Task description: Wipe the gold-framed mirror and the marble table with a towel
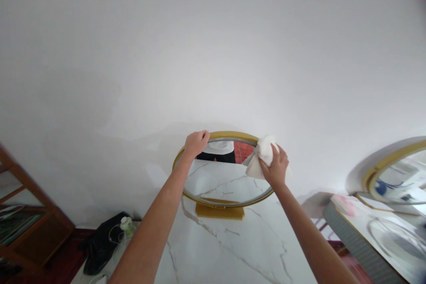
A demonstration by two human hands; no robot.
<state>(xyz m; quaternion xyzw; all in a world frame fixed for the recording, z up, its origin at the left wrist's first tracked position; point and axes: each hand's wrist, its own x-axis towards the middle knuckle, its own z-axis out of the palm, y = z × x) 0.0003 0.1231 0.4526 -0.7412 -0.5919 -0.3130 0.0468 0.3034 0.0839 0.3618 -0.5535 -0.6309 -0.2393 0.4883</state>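
Two grips: left hand clasps the mirror, upper left, ideally bracing it; right hand holds cloth at its upper right.

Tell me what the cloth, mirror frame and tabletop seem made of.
Cloth: probably soft fabric, matte white, bunched in folds. Mirror frame: gold-coloured with a soft sheen; metal or coated plastic, unclear which. Tabletop: marble-look, smooth, pale with grey-brown veins; real stone or a printed surface, the picture leaves open.

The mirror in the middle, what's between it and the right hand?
A white cloth lies between the right hand and the gold rim of the mirror, seen in the head view.
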